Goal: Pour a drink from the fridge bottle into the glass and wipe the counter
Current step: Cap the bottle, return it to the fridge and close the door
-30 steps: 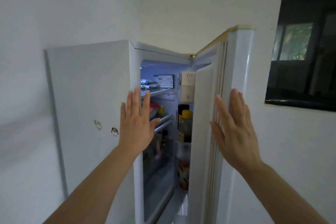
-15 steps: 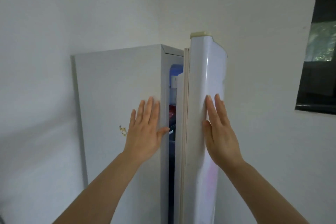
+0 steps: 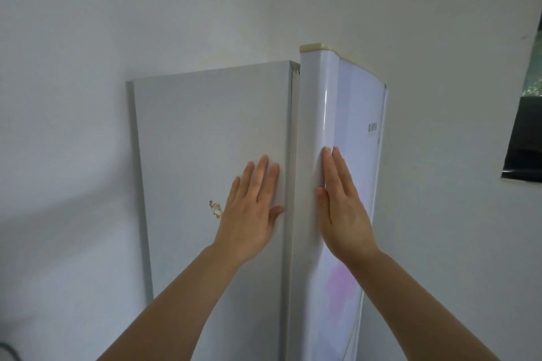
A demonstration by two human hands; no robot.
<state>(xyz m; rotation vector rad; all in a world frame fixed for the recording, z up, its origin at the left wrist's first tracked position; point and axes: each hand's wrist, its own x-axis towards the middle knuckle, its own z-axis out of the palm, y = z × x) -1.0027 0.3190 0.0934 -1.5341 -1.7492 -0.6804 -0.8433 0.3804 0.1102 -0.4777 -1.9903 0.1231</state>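
Note:
A white fridge (image 3: 205,141) stands in a room corner, seen from its left side. Its door (image 3: 352,132) lies against the cabinet, with only a thin seam showing. My left hand (image 3: 252,214) rests flat on the fridge's side panel, fingers straight. My right hand (image 3: 340,208) presses flat against the door's rounded front edge. The bottle, the glass and the counter are out of sight; the fridge's inside is hidden.
White walls (image 3: 88,67) run left and behind the fridge. A dark window or panel (image 3: 525,141) is on the right wall. A small sticker (image 3: 215,209) sits on the fridge's side panel.
The door has swung from wide open to against the cabinet under my right hand. The shelves and bottles inside have gone from sight. My left hand moved onto the side panel.

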